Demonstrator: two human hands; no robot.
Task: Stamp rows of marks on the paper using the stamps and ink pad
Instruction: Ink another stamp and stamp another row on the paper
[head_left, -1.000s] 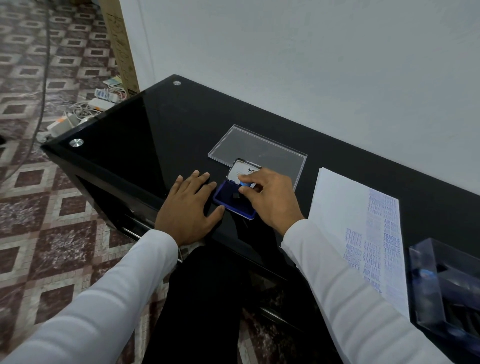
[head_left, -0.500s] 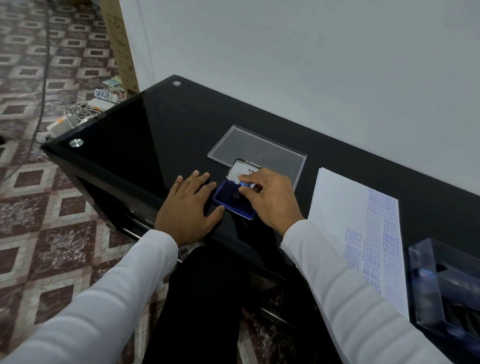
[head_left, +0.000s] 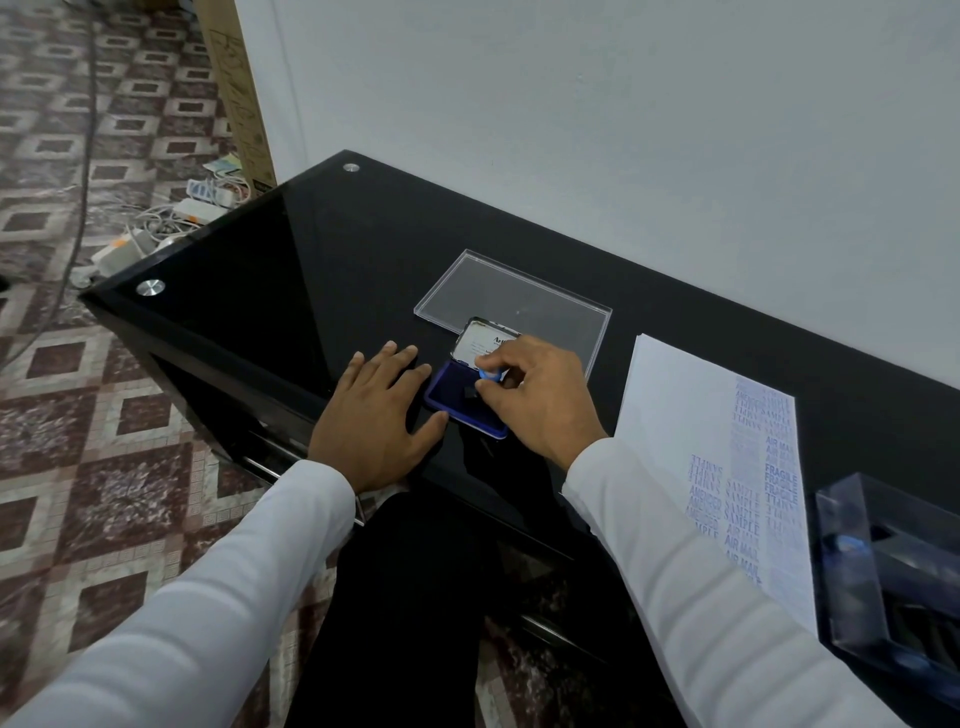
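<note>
At the right edge of the view, a clear plastic box (head_left: 898, 571) is cut off by the frame, and what lies inside it is too dark and blurred to make out beyond a blue spot. Beside it on the black glass worktop (head_left: 270, 270) lies the paper (head_left: 696, 415), already carrying columns of blue marks such as SAMPLE, AIR MAIL and FRAGILE; its near end is hidden under the white sleeve (head_left: 675, 561) of the right arm. The upper marks are too faint to read.

Near the front edge of the worktop sits the open ink pad (head_left: 457, 402), a blue tray with its lid (head_left: 483, 340) raised behind it; the label inside the lid is partly covered by fingers. The right hand (head_left: 540, 400) pinches a small stamp (head_left: 480, 387) with a light blue top between thumb and forefinger, its dark base down on the pad; most of the stamp is hidden by the fingers. The left hand (head_left: 371, 415) lies flat with fingers spread on the worktop, just left of the pad, thumb against the tray's near corner. A clear flat cover (head_left: 514, 299) rests behind the pad, partly hidden by the lid. Cables (head_left: 171, 218) lie on the tiled floor to the left.
</note>
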